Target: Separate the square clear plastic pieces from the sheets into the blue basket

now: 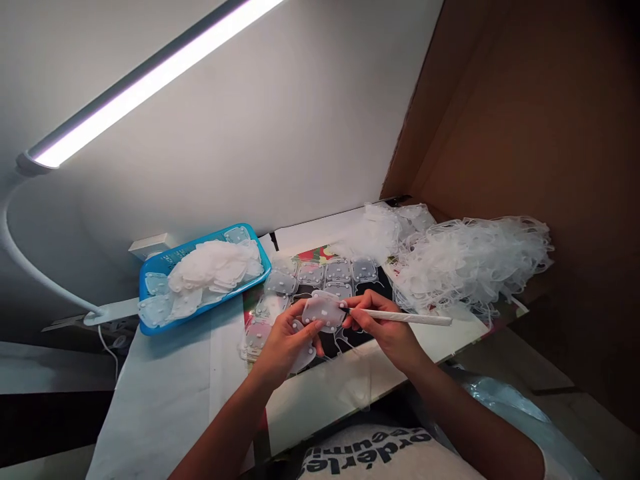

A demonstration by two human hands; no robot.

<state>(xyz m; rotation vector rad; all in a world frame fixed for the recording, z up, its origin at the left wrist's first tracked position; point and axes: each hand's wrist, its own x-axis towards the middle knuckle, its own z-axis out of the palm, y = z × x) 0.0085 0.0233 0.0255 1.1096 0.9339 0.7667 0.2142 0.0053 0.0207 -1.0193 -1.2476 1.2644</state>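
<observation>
My left hand (287, 340) pinches a translucent rubber keypad piece (324, 311) with raised white dots, holding it above the table. My right hand (385, 327) grips a thin white stick tool (415, 318) like a pen; its dark tip touches the piece's right edge. Under both hands, several similar translucent pieces (325, 273) lie in rows on a dark, colourful mat (350, 340).
A blue tray (150, 270) heaped with more pieces sits at the left. A pile of white trimmed scraps (465, 263) lies at the right against a cardboard wall (525, 133). A lit bar lamp (150, 77) hangs overhead. White paper (170, 380) covers the table's left side.
</observation>
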